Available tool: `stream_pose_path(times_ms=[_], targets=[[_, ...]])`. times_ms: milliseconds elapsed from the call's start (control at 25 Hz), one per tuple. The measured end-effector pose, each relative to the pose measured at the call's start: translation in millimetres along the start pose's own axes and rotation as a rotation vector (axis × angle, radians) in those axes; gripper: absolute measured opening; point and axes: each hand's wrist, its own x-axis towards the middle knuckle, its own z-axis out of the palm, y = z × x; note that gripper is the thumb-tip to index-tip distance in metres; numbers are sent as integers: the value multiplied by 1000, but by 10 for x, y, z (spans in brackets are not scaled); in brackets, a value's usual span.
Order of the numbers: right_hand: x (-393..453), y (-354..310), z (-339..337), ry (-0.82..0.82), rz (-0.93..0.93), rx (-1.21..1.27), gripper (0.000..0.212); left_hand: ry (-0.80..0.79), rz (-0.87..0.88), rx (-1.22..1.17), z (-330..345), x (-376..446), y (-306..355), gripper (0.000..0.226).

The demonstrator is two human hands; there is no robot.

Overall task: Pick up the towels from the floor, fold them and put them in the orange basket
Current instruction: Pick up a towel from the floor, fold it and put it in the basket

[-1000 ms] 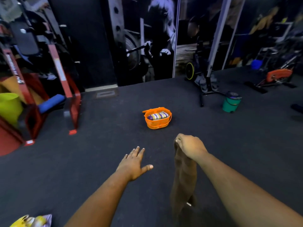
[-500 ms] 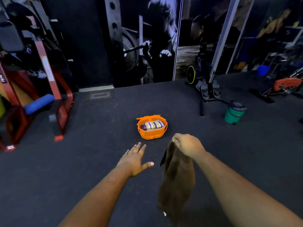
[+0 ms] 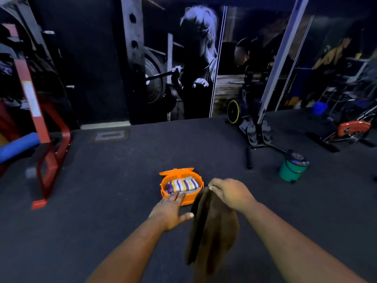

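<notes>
A brown towel [image 3: 212, 227] is held at its upper edge by the right hand [image 3: 230, 194], whose fingers are curled over the cloth; the towel hangs in loose vertical layers and is judged to be gathered rather than neatly folded. The left hand [image 3: 170, 209] is extended with fingers straight and spread, nothing being held, its fingertips lying over the near rim of the orange basket [image 3: 181, 185] as seen from the head view; whether the rim is actually touched cannot be told. The basket stands on the dark floor [image 3: 102, 201], its lid tipped open at the far side, and a folded purple, yellow and white striped towel [image 3: 182, 184] is already lodged inside. One towel is therefore taken as done, and the brown one as lifted but not yet folded or deposited; no other towel is visible on the floor in this view. Open floor is seen on all sides of the basket. A red metal frame [image 3: 51, 152] stands well apart to the left, a green bucket [image 3: 292, 168] well apart to the right, and an exercise machine base [image 3: 257, 137] beyond it, so that free room for lowering the towel is judged ample.
</notes>
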Motion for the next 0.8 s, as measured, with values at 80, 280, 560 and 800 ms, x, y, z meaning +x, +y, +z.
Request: stream_pose_path(times_ms=[80, 280, 560, 800], targets=[[425, 83, -71, 22, -54, 21, 41, 87, 29, -18, -275, 457, -54, 85], [1237, 473, -214, 51, -207, 81, 21, 101, 26, -116, -595, 1508, -60, 58], [2107, 1536, -232, 121, -120, 323, 15, 301, -193, -465, -775, 2577, -103, 11], [2802, 2204, -197, -220, -183, -78, 64, 552, -315, -583, -1314, 3070, -59, 12]])
